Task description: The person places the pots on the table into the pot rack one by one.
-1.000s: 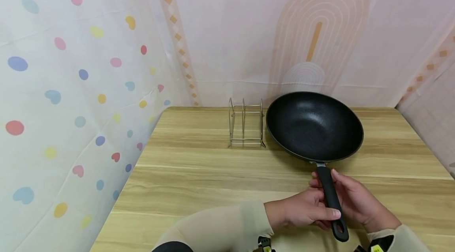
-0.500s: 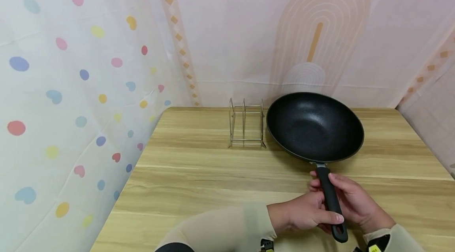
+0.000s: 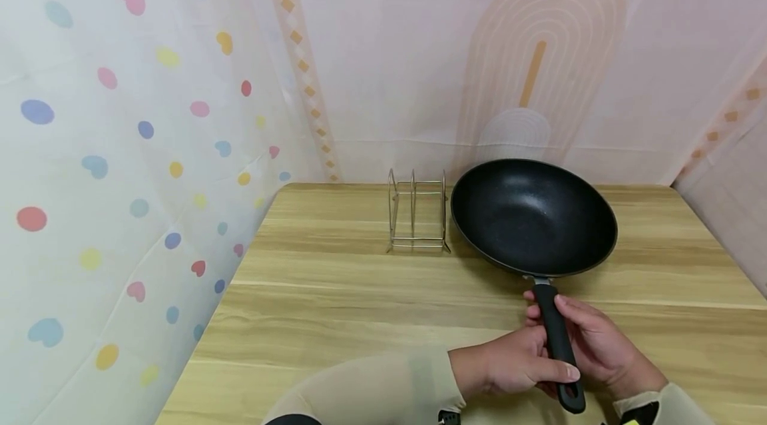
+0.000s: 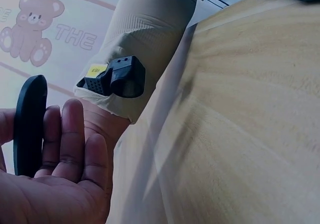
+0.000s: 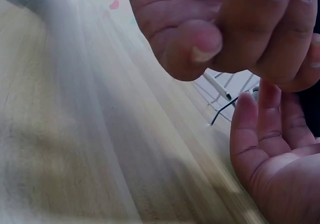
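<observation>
A black frying pan point(image 3: 533, 218) with deep sloping sides lies at the right, its bowl toward the back wall. Its black handle point(image 3: 557, 332) points toward me. My left hand point(image 3: 518, 362) grips the handle near its holed end, thumb across the top. Further up, my right hand point(image 3: 605, 345) holds the handle from the right with its thumb along the side; its fingertips show past the left edge. Whether the pan's base touches the table is hidden. In the left wrist view the handle point(image 4: 30, 129) stands between thumb and fingers. The right wrist view shows both hands close together.
Just left of the pan stands a wire rack point(image 3: 417, 212) with upright loops. Both are on a wood-grain table point(image 3: 335, 292). Patterned cloth point(image 3: 383, 78) hangs behind the table, and dotted cloth point(image 3: 120, 212) along its left side.
My left hand has slid slightly right and down along the handle, and the right hand has shifted slightly left. The pan and rack stay in place; the whole view dips a little.
</observation>
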`<state>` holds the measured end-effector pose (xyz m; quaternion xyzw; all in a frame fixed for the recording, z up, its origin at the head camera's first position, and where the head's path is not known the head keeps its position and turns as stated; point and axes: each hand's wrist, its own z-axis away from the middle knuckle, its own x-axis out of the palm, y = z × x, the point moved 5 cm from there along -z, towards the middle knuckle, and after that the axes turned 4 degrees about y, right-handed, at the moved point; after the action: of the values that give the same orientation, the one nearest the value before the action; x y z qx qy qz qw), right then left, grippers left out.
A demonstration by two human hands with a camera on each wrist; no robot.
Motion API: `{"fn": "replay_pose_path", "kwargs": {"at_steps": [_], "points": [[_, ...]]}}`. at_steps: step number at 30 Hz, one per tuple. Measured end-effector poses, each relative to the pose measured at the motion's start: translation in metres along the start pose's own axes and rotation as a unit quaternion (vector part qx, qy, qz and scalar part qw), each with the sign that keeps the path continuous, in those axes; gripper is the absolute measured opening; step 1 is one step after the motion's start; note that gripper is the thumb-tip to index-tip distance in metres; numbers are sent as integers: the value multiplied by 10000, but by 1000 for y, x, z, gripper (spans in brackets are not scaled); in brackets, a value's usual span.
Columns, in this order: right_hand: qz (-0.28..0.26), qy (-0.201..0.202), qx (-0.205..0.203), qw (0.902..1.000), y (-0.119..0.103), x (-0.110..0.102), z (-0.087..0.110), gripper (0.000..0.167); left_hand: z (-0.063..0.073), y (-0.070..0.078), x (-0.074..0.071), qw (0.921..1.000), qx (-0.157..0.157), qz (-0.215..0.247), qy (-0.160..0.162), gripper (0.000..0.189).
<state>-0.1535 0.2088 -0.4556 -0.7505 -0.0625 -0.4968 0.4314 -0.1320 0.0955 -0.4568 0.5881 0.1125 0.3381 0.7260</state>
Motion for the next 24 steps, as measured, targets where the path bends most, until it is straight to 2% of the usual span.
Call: {"fn": "replay_pose_path", "kwargs": {"at_steps": [9,15,24], "points": [[-63,-30,-136,9999,2,2,1,63,9,3,1,9999,-13,128,-81,27],[-51,-15,-217,9998,2,5,0,63,11,7,1,9999,28,2,-96,28],[116,119,-402,9991,-5,19,-3,63,17,20,3,9996,70,105,-234,31]]}}
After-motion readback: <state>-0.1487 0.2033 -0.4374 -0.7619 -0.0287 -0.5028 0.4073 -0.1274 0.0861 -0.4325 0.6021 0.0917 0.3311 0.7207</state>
